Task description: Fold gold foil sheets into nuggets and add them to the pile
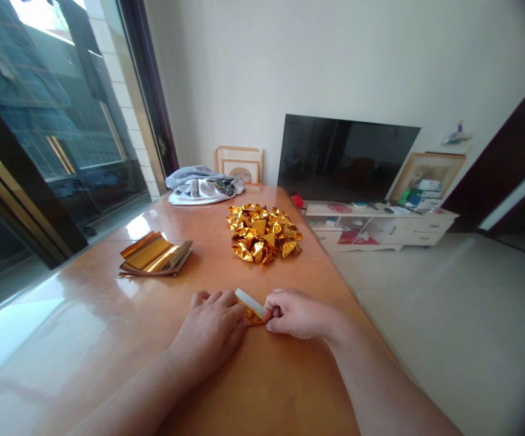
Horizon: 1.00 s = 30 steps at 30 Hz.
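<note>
A small sheet of gold foil paper (pixel 254 317), partly folded with a pale strip of its back showing, lies between my two hands near the front of the table. My left hand (pixel 214 321) rests over its left end, fingers bent and pressed on it. At its right end my right hand (pixel 292 313) is closed, pinching the edge between thumb and fingers. Beyond them sits a heap of folded gold foil pieces (pixel 264 233). To the left is a stack of flat gold foil sheets (pixel 155 254), the top one curling up.
The glossy wooden table (pixel 108 339) drops off along its right edge. Bundled grey cloth (pixel 203 184) lies at the far end. A television (pixel 348 158) stands on a low white cabinet (pixel 393 229) beyond. Glass sliding doors (pixel 57 121) are at the left.
</note>
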Motion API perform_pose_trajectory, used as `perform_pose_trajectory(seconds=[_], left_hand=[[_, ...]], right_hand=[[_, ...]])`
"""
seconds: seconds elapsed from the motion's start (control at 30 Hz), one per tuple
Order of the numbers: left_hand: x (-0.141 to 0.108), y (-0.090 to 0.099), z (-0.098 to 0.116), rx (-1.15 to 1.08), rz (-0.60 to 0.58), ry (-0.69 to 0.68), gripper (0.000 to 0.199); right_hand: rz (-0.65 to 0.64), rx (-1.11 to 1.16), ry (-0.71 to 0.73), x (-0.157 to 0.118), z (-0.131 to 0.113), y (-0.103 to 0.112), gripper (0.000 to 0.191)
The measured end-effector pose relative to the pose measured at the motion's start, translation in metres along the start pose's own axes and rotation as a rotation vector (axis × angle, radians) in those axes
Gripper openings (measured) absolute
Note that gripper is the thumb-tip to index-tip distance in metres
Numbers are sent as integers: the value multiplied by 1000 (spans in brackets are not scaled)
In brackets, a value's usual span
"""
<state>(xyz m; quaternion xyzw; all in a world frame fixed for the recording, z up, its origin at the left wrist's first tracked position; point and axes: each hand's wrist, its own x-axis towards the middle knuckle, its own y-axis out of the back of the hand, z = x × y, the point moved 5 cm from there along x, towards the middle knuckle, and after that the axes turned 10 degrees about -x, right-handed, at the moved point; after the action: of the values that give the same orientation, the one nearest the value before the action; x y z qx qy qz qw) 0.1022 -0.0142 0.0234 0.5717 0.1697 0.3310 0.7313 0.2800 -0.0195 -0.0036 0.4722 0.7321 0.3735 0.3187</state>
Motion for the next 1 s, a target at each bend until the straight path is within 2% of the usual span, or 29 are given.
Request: perform_pose_trajectory(seconds=[0.13, 0.47, 0.8, 1.0], left_hand=[[0, -1, 0, 7, -3, 8, 28], [3, -4, -2, 24, 30, 35, 29], [4, -5, -3, 37, 36, 63, 22], [2, -3, -2, -17, 22, 49, 26]], right_hand=[[33, -33, -16, 2, 1, -1, 9], [20, -164, -60, 2, -4, 3, 15], [45, -222, -107, 5, -6, -1, 12], [46, -219, -136, 5, -5, -3, 11]])
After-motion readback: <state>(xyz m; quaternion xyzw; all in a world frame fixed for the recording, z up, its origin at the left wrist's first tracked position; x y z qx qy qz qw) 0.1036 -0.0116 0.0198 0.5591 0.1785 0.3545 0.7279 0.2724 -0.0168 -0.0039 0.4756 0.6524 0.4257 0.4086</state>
